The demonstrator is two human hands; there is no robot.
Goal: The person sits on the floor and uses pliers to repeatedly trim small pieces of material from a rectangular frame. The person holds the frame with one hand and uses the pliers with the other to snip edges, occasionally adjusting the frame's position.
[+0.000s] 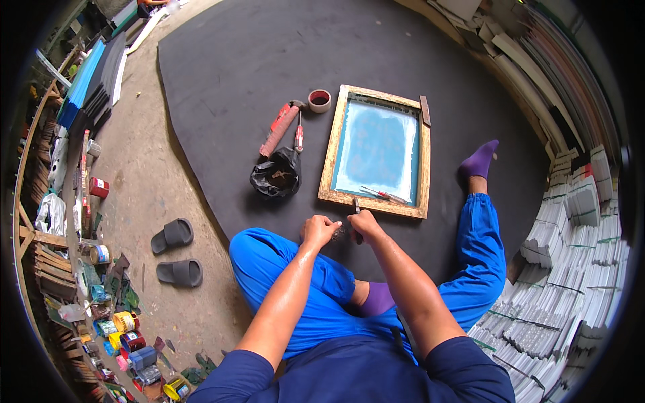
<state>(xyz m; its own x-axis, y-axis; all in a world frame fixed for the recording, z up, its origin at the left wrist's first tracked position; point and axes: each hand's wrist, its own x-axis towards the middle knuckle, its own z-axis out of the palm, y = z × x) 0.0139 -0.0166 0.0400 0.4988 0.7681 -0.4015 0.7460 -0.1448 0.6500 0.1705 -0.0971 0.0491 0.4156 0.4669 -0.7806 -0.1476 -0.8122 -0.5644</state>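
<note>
The rectangular, rough-looking pale wooden frame [336, 142] lies flat on the dark grey mat [222, 74] just beyond your hands; set inside it is a smooth teal panel with a whitish border [379, 144]; your bare right hand [364, 226] is closed round a slim, dark tool [358, 237] whose tip overlaps the frame's near rail, though you cannot tell whether they touch; your bare left hand [319, 231] is half curled, thumb and forefinger close together beside a small, dark, wispy clump [338, 234], and whether it pinches anything cannot be told; expect the frame to be stiff and fairly light, with dry wood that grips well but may splinter; the panel is probably thin and easily pierced, so take hold by the two long side rails; keep it level, since the slender screwdriver with a red-and-clear handle [384, 195] lies loose on it and could roll
</note>
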